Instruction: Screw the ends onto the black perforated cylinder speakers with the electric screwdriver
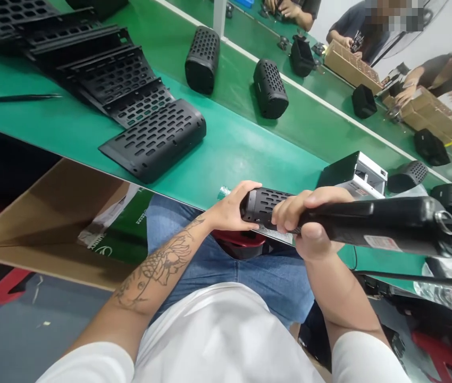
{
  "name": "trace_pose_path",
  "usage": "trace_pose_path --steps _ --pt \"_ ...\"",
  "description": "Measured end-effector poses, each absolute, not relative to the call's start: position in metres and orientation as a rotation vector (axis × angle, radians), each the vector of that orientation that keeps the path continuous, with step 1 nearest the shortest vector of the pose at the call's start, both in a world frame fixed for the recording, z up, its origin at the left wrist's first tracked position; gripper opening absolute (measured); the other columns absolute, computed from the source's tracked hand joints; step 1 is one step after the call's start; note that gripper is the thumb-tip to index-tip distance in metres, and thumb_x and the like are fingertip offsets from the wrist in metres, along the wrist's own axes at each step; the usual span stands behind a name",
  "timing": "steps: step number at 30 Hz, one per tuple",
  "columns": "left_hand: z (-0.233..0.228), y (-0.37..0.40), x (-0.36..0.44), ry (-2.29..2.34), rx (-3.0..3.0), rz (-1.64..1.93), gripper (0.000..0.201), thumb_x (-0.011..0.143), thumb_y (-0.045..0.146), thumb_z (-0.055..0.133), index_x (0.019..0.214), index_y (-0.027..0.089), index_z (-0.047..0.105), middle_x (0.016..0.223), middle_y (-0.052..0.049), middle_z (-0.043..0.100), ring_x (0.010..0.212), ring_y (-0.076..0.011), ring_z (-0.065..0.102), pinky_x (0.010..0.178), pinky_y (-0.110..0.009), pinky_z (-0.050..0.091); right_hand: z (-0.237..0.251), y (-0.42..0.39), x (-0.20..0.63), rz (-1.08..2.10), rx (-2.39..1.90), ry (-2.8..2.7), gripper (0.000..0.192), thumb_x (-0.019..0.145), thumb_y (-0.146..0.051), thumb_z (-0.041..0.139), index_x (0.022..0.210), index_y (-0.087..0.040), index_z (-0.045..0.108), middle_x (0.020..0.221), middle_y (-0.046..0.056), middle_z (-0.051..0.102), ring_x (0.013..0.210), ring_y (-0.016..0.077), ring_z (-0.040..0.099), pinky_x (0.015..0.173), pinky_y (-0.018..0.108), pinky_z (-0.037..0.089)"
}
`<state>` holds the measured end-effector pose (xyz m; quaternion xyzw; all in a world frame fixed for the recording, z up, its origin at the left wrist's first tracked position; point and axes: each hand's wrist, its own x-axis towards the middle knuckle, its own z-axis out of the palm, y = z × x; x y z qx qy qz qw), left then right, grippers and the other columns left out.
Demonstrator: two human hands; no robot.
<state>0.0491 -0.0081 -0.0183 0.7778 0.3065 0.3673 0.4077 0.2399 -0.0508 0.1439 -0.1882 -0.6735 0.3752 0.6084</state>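
Observation:
My left hand (232, 208) is closed around one end of a black speaker housing (265, 202) with a slotted grille, held at the table's front edge above my lap. In my right hand (317, 218) is a black electric screwdriver (393, 226), gripped near its front end, its body pointing off to the right. The screwdriver's tip is hidden behind my fingers. Those fingers lie over the right end of the housing, so whether the tip touches it cannot be seen.
Several slotted black covers (158, 135) lie in a row at the left, beside a thin black tool (21, 98). More housings (270, 88) stand on the green belt (229, 106) beyond. A black and white box (353, 173) stands at the right. Co-workers' hands (407, 91) show across the line.

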Motion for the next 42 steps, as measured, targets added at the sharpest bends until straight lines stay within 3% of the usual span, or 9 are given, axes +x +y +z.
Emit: trace_pose_path --steps 6,20,24,28,31,34,38,42 --pt "-0.014 -0.010 0.053 0.759 1.924 0.923 0.121 0.079 0.041 0.116 0.181 0.030 0.054 0.180 -0.020 0.065 0.166 -0.0450 0.072 0.142 -0.064 0.063 0.139 -0.052 0.236 0.917 -0.624 -1.505 0.037 0.108 -0.055 0.098 0.103 -0.032 0.070 0.064 -0.011 0.070 0.040 0.0137 0.059 0.050 0.031 0.066" --pt "-0.009 -0.012 0.054 0.781 1.878 0.872 0.120 0.079 0.039 0.114 0.182 0.032 0.053 0.186 -0.019 0.062 0.169 -0.0447 0.070 0.143 -0.063 0.062 0.134 -0.048 0.238 1.060 -0.487 -1.602 0.025 0.108 -0.040 0.097 0.105 -0.033 0.073 0.067 -0.010 0.073 0.044 0.0133 0.062 0.055 0.030 0.065" --pt "-0.009 -0.010 0.051 0.777 1.950 0.903 0.117 0.082 0.040 0.110 0.183 0.029 0.051 0.183 -0.020 0.065 0.169 -0.0450 0.071 0.145 -0.065 0.061 0.120 -0.050 0.242 1.081 -0.620 -1.610 0.038 0.100 -0.053 0.103 0.101 -0.033 0.071 0.066 -0.010 0.071 0.046 0.0160 0.062 0.056 0.035 0.065" --pt "-0.007 -0.008 0.040 0.750 2.051 0.869 0.130 0.081 0.041 0.110 0.191 0.026 0.042 0.189 -0.025 0.061 0.176 -0.0476 0.066 0.147 -0.067 0.059 0.119 -0.056 0.241 1.085 -0.703 -1.639 0.049 0.093 -0.069 0.105 0.101 -0.033 0.072 0.063 -0.009 0.069 0.050 0.0191 0.066 0.057 0.039 0.067" --pt "-0.005 -0.011 0.028 0.787 2.088 0.821 0.120 0.081 0.038 0.107 0.186 0.027 0.051 0.183 -0.022 0.069 0.167 -0.0448 0.075 0.141 -0.062 0.065 0.137 -0.060 0.256 0.902 -0.603 -1.500 0.040 0.106 -0.068 0.093 0.113 -0.033 0.076 0.062 -0.011 0.067 0.043 0.0159 0.060 0.052 0.034 0.064" --pt "-0.005 -0.010 0.017 0.901 2.046 0.812 0.109 0.078 0.041 0.107 0.176 0.027 0.062 0.171 -0.019 0.079 0.153 -0.0433 0.084 0.134 -0.059 0.071 0.158 -0.058 0.304 0.573 -0.712 -1.291 0.034 0.106 -0.055 0.097 0.122 -0.032 0.077 0.067 -0.011 0.072 0.045 0.0152 0.065 0.054 0.033 0.065" --pt "0.002 0.020 0.023 1.041 1.873 0.856 0.110 0.075 0.049 0.108 0.174 0.025 0.066 0.171 -0.019 0.080 0.149 -0.0446 0.086 0.130 -0.061 0.073 0.160 -0.042 0.393 0.140 -1.124 -0.989 0.039 0.092 -0.044 0.106 0.108 -0.025 0.077 0.066 -0.009 0.072 0.050 0.0172 0.070 0.057 0.034 0.067" --pt "0.021 0.088 0.074 1.140 1.771 0.927 0.116 0.076 0.054 0.109 0.179 0.024 0.063 0.170 -0.018 0.079 0.145 -0.0424 0.087 0.128 -0.059 0.074 0.134 -0.027 0.449 0.025 -1.082 -0.882 0.043 0.083 -0.047 0.105 0.093 -0.027 0.069 0.058 -0.009 0.069 0.045 0.0161 0.065 0.054 0.034 0.065"
